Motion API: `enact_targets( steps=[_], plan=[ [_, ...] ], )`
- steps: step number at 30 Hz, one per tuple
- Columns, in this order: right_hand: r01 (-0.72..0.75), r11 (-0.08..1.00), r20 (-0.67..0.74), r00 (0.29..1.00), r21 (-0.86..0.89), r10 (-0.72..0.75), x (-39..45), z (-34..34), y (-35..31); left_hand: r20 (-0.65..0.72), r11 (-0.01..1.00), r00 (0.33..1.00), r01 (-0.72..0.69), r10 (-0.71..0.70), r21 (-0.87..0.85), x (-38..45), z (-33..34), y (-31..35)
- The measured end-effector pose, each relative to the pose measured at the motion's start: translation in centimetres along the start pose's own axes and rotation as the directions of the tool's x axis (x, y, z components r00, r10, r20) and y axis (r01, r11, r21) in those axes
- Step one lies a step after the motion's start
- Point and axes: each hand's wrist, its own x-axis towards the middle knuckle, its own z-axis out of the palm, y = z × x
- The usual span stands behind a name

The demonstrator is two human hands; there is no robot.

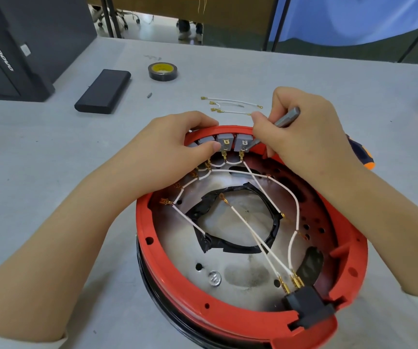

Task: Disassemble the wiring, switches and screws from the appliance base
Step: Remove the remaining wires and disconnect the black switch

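Gripping the far rim of the red appliance base [228, 321], the left hand [177, 152] has its fingers curled over the edge and its thumb pressed on the grey switches [224, 143] just below them. The right hand [301, 137], close beside the left, pinches a grey metal tool [287, 117] between thumb and curled fingers; the tool tip sits at the switch terminal directly under that hand. White wires [250, 230] with brass terminals run from the switches toward the wrists, ending at a black connector [308, 308] near the right forearm. Loose white wires [230, 105] lie on the grey table [52, 152] just beyond both hands. A tape roll [162, 71] and a black block [103, 91] sit farther off, beyond the left hand.
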Motion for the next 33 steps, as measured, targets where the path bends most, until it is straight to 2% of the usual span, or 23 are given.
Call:
enact_targets(
  steps=[4, 10, 15, 19, 26, 33],
  plan=[
    [-0.101, 0.988, 0.088, 0.992, 0.116, 0.091, 1.0, 0.0, 0.2, 0.002, 1.0, 1.0, 0.0, 0.0, 0.0, 0.0, 0.1, 0.0],
    [-0.193, 0.97, 0.246, 0.957, 0.147, 0.153, 2.4, -0.6, -0.5, 0.006, 1.0, 1.0, -0.01, 0.01, 0.012, 0.1, 0.0, -0.1],
    [-0.128, 0.99, 0.06, 0.99, 0.058, 0.124, 1.1, 0.3, -0.3, 0.0, 1.0, 1.0, -0.008, 0.008, -0.001, -0.1, -0.1, 0.0],
    [-0.082, 0.996, -0.03, 0.996, 0.034, 0.083, 1.0, 0.3, -0.1, -0.001, 1.0, 1.0, -0.001, 0.001, -0.006, -0.1, 0.0, 0.0],
    [-0.101, 0.994, 0.033, 0.995, 0.046, 0.099, 0.9, 0.3, -0.2, 0.0, 1.0, 1.0, 0.004, -0.004, -0.011, -0.1, 0.0, -0.1],
    [-0.232, 0.958, 0.151, 0.966, 0.166, 0.208, 2.1, 0.1, -0.2, 0.025, 1.0, 1.0, -0.004, 0.004, -0.002, 0.1, -0.2, -0.2]
  ],
)
